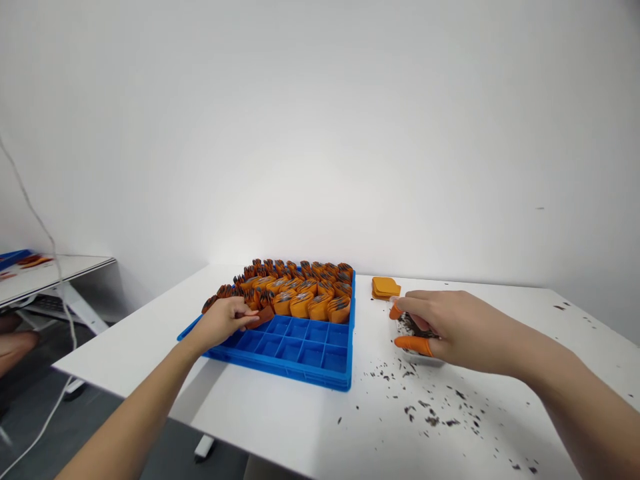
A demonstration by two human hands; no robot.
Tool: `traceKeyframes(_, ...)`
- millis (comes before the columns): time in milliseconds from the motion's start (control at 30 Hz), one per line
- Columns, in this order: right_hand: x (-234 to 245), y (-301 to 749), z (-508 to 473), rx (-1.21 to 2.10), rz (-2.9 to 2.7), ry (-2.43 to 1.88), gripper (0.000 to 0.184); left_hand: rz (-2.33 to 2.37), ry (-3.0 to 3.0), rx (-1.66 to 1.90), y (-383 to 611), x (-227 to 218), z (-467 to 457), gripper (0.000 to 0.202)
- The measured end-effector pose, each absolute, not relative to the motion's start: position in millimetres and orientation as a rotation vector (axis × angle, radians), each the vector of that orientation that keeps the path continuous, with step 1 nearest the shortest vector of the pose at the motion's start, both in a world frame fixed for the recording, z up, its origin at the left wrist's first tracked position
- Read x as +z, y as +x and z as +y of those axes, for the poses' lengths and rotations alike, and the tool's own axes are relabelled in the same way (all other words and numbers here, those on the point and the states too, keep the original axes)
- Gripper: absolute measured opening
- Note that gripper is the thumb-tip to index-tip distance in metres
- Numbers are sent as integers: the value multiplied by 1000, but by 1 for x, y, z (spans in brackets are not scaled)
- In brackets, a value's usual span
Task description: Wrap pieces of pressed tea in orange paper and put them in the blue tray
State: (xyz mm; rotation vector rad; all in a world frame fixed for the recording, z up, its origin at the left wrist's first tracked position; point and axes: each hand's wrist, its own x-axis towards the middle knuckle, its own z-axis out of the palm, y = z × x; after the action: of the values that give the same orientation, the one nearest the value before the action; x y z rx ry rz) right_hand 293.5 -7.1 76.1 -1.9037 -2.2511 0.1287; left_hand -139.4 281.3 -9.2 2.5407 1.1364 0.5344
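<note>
My left hand point(226, 321) pinches a small reddish-brown flat piece point(262, 317), perhaps leather, above the front part of a blue compartment tray point(300, 373). Folded orange and brown pieces point(301, 305) stand packed in the tray's rear compartments, with dark bits showing at their tops. Over on the right, my right hand point(440, 327) wears orange finger cots on thumb and forefinger. These two fingers are apart at a clear container point(406, 328) of small dark flakes. Part of the container is hidden under the hand.
Behind the container lies a stack of flat orange pieces point(385, 287). Dark flakes point(433, 420) are scattered over the white table point(310, 433). A second table point(65, 269) stands at left, with a cable point(64, 297) hanging in front and a person's bare limb point(15, 350) beneath.
</note>
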Motion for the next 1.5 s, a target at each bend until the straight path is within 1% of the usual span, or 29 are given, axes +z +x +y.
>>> traceKeyframes(133, 78, 291, -9, 127, -2251, -1912, 34, 1208, 2614, 431, -127, -9, 281, 44)
traceKeyframes(333, 79, 291, -7, 175, -2226, -1943, 30, 1411, 2679, 400, -120, -10, 275, 33)
traceKeyframes(500, 78, 307, -3, 138, -2153, -1987, 28, 1657, 2671, 475, -126, 1, 258, 31)
traceKeyframes(633, 63, 334, -3, 4, -2104, -1964, 43, 1836, 2665, 612, -103, 12, 239, 32)
traceKeyframes(700, 49, 346, -6, -5, -2066, -2000, 45, 1771, 2722, 719, -73, 16, 220, 29)
traceKeyframes(767, 35, 353, -12, 24, -2041, -2033, 47, 1406, 2804, 772, -31, 18, 195, 25)
traceKeyframes(833, 23, 356, -18, 67, -2024, -2058, 50, 1020, 2839, 712, 15, 17, 168, 23)
traceKeyframes(900, 14, 356, -23, 117, -2008, -2076, 48, 797, 2890, 570, 59, 14, 146, 19)
traceKeyframes(967, 7, 355, -27, 160, -1995, -2092, 42, 738, 2946, 470, 94, 11, 131, 17)
traceKeyframes(1100, -2, 355, -27, 196, -2002, -2113, 31, 650, 2981, 417, 133, 1, 118, 19)
traceKeyframes(1167, -7, 356, -25, 254, -2020, -2084, 22, 637, 2986, 410, 139, -5, 117, 20)
traceKeyframes(1300, -9, 358, -22, 396, -1991, -1993, 22, 677, 2987, 417, 139, -20, 123, 23)
traceKeyframes(1433, -7, 362, -22, 413, -1947, -1981, 5, 747, 2989, 401, 137, -33, 133, 23)
traceKeyframes(1500, -7, 365, -22, 386, -1942, -2008, 11, 784, 2989, 401, 137, -37, 135, 23)
